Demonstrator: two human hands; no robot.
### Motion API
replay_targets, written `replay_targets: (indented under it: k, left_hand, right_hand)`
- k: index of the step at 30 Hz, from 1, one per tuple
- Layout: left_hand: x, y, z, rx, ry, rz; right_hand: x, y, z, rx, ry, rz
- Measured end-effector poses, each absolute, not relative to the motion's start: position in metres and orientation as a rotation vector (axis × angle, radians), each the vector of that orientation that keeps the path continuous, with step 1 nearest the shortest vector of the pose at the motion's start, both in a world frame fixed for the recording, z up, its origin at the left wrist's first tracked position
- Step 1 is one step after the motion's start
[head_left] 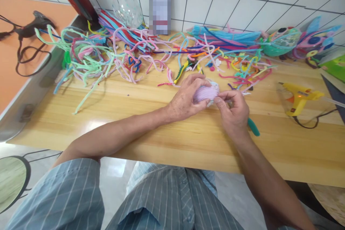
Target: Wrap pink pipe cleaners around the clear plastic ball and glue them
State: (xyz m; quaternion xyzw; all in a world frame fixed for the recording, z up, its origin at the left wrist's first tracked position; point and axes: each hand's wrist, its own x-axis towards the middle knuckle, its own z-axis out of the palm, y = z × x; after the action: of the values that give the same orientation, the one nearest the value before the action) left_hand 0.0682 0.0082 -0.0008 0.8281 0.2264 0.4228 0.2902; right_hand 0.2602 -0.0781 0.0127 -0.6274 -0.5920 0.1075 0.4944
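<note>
A lilac bundle (205,93), wound in close rows over something clear, is held above the wooden table. My left hand (185,97) wraps round it from the left, fingers over the top and thumb below. At its right end, my right hand (234,109) pinches with thumb and forefinger; what lies between those fingertips is too small to tell. A teal handle (253,127) sticks out from behind my right hand onto the table. Just behind the bundle lie yellow-and-green pliers (181,72).
Tangled pipe cleaners (88,61) cover the back left of the wooden table (161,129). Blue bundles (226,36) lie along the tiled wall. A yellow glue gun (299,97) with a cord stands right. Clear decorated balls (283,43) and a phone-like panel (160,5) are at the back.
</note>
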Motion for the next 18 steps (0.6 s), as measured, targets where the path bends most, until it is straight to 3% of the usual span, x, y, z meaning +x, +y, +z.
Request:
replay_targets:
  k: [18]
  left_hand:
    - [0.0673, 0.0161, -0.0018, 2.223, 0.555, 1.138]
  right_hand:
    - [0.2611, -0.0749, 0.0155, -1.489, -1.458, 0.285]
